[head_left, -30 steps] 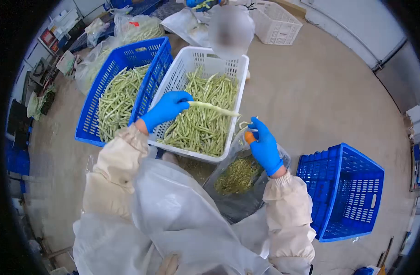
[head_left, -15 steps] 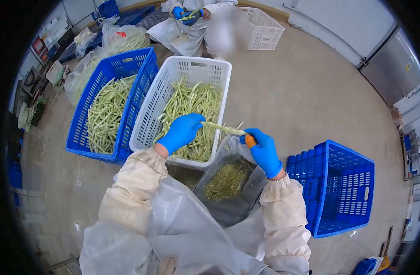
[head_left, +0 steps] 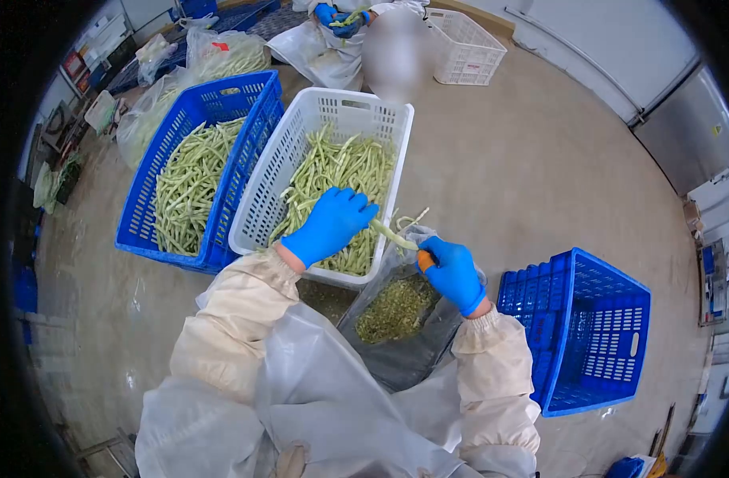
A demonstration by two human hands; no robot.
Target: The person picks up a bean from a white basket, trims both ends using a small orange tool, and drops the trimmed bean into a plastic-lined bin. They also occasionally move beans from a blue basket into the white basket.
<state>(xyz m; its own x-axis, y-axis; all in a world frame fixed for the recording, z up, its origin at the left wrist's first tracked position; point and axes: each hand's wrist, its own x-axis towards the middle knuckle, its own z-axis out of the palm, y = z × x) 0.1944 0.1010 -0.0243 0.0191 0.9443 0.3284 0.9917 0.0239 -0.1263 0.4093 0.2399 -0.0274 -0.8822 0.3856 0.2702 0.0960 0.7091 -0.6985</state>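
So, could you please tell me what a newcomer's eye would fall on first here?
Probably the bright blue gloves at the centre: the left hand holds a pale green bean that reaches toward an orange item in the right hand. Next would come the heaped beans in the white crate just beyond, with a blue crate of more beans to its left.

Gloves point(head_left: 320, 239) on left hand point(head_left: 332, 227) and right hand point(head_left: 452, 275) appear rubber-like, smooth, faintly glossy. Sleeves point(head_left: 233, 327): matt cloth, wrinkled. Apron point(head_left: 332, 390): glossy, plastic-like, creased. White crate point(head_left: 261, 205): smooth, perforated plastic. Rightmost blue crate point(head_left: 566, 334): glossy plastic. Orange handle point(head_left: 425, 260): smooth, apparently plastic. Held bean point(head_left: 394, 237): matt. Floor point(head_left: 492, 175): smooth, glossy in spots. Door point(head_left: 687, 135): metal, dull sheen.
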